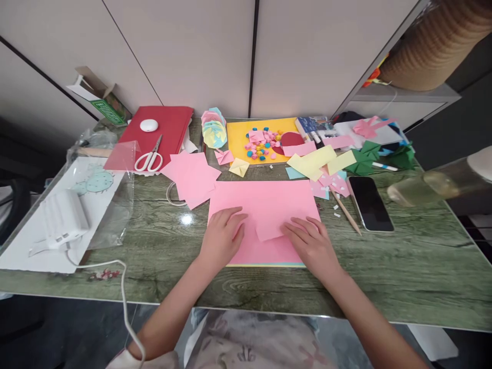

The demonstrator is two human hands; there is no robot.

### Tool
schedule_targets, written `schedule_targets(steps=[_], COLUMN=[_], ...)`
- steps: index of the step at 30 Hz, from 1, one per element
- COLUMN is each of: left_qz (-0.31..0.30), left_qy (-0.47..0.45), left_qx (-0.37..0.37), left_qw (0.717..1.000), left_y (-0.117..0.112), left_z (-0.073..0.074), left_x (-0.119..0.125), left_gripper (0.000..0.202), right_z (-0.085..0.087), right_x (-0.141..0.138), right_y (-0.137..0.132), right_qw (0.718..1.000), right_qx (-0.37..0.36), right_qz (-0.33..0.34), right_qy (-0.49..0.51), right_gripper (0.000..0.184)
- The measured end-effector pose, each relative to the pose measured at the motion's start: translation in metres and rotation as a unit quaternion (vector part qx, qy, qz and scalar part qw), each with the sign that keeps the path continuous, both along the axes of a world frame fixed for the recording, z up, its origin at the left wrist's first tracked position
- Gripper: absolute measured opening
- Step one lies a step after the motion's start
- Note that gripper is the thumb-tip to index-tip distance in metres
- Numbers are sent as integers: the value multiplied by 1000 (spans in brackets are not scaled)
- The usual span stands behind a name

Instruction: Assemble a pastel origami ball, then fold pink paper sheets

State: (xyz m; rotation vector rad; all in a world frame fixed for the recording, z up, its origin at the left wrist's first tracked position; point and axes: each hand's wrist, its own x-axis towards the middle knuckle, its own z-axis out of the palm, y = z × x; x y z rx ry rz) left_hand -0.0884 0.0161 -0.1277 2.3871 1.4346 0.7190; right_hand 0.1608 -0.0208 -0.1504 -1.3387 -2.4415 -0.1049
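Observation:
A stack of pink paper sheets (265,193) lies in front of me, with thin yellow and blue edges showing beneath. On top of it is a smaller pink paper piece (269,225), its lower edge slightly uneven. My left hand (221,236) rests on the left part of the stack, fingers stretched out and a little apart, to the left of the small piece. With fingers extended, my right hand (312,247) lies over the right side, its fingertips at the small piece's right end. Whether they press on it is hard to see.
White scissors (149,160) lie on a red folder (165,123) at the back left. Pink square papers (194,179) sit left of the stack. To the right are a phone (370,204), a wooden stick (346,212) and a bottle (426,184). A white cable (123,287) hangs over the front edge.

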Motion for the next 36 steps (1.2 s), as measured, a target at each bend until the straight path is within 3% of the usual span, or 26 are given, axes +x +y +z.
schedule_targets(steps=[6,10,16,19,22,26,31,34,36], left_qz=[-135,-159,-184,-161,-101,0,49,65,64], left_qy=[8,38,37,43,28,-20,-72,-126,-184], left_qx=[-18,0,25,26,19,-82,-247,-309,-353], left_qw=[991,987,982,986,994,996,965,941,915], left_y=[-11,-11,-22,-32,-41,-51,-48,-38,-31], left_z=[1,-8,-7,-9,-11,-5,4,4,4], left_x=[13,11,10,18,28,41,51,49,46], left_gripper=[25,14,16,17,17,12,10,12,15], right_z=[11,6,1,3,5,8,6,4,4], right_x=[-18,-17,-3,-5,-10,-12,-11,-10,-11], right_y=[-6,-7,-3,-5,-9,-13,-12,-16,-18], right_qw=[1000,999,995,994,991,986,982,987,992], right_qx=[7,-17,-55,-57,-75,-97,-56,-4,-25], right_qz=[0,-2,-6,-29,-35,-26,-40,25,74], right_qy=[-1,43,81,87,108,130,174,161,97], right_gripper=[25,24,24,25,24,24,28,32,35])
